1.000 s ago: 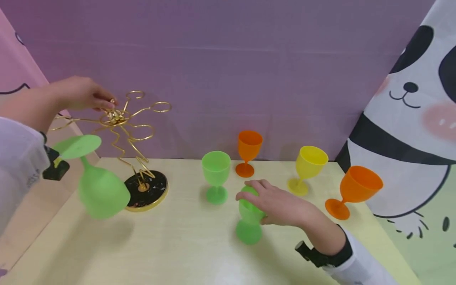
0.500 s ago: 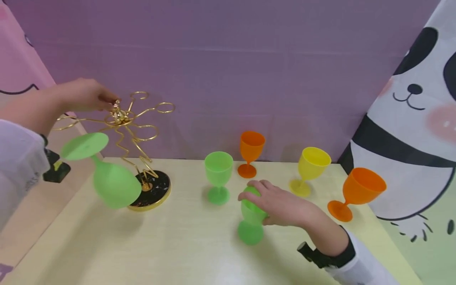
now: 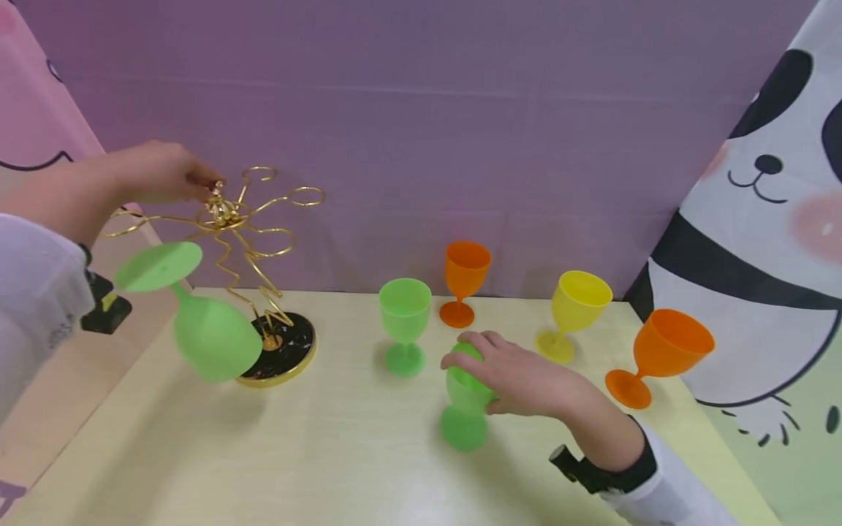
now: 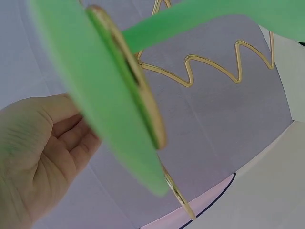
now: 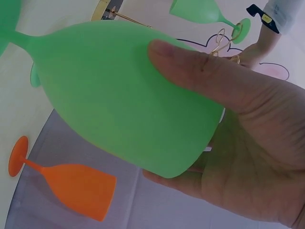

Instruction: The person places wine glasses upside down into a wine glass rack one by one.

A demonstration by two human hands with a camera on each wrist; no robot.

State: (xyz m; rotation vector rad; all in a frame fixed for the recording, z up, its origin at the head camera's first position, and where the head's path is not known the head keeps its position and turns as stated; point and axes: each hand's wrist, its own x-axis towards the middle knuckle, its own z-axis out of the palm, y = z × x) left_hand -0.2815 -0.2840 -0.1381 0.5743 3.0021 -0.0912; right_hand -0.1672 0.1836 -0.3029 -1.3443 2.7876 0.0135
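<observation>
In the head view my left hand (image 3: pixel 161 172) pinches the knob on top of a gold wire goblet rack (image 3: pixel 224 213). From one of the rack's loops a green goblet (image 3: pixel 213 337) hangs upside down and tilted, its foot (image 4: pixel 95 90) across the loop in the left wrist view. My right hand (image 3: pixel 520 376) grips a second green goblet (image 3: pixel 465 387) round its bowl near the rim. That goblet is upright, its foot seemingly on the table. The right wrist view has the thumb lying along the green bowl (image 5: pixel 114 90).
Behind the right hand stand another green goblet (image 3: pixel 404 314), an orange goblet (image 3: pixel 467 270) and a yellow goblet (image 3: pixel 579 303). A second orange goblet (image 3: pixel 671 343) is at the right. The rack's black round base (image 3: pixel 289 347) rests on the pale table (image 3: pixel 316 460), before a purple backdrop (image 3: pixel 421 131).
The hanging green goblet has swung a little to the right under the rack. The whole head view has shifted slightly. Both hands keep their holds.
</observation>
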